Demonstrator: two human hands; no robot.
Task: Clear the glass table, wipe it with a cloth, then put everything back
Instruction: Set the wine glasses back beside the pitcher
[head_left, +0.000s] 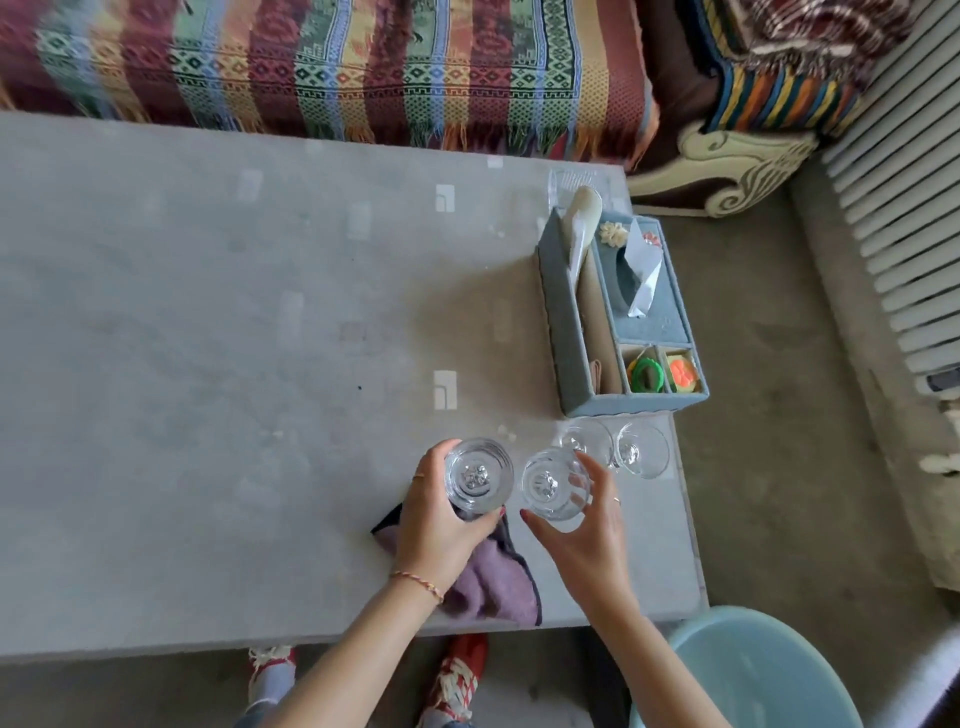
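Glass table (208, 364): long grey-looking top filling most of the view, largely bare; items gathered at its right end.

Striped blanket (332, 67): woven, fringed, draped over a sofa along the table's far edge.

Radiator (904, 218): white ribbed panel on the right wall.

Blue basin (753, 675): pale, round, on the floor past the table's near right corner, partly cut off by the frame.

Organiser box (566, 332): blue fabric-covered, at the table's right edge; tissue (641, 280) sticking up from the top slot, small coloured items in two near compartments, a pale rolled item in the long left one.

Purple cloth (488, 577): crumpled on the table near the front edge, partly under the left wrist.

Left hand (441, 519): fingers wrapped around the left glass (475, 475), seen from above; whether it rests on the table cannot be told.

Right hand (587, 535): fingers curled around the right glass (553, 486), just beside the left glass.

Two more glasses (641, 449): standing together on the table, between the right hand and the organiser box.

Red-and-white shoes (457, 675): below the table's near edge.
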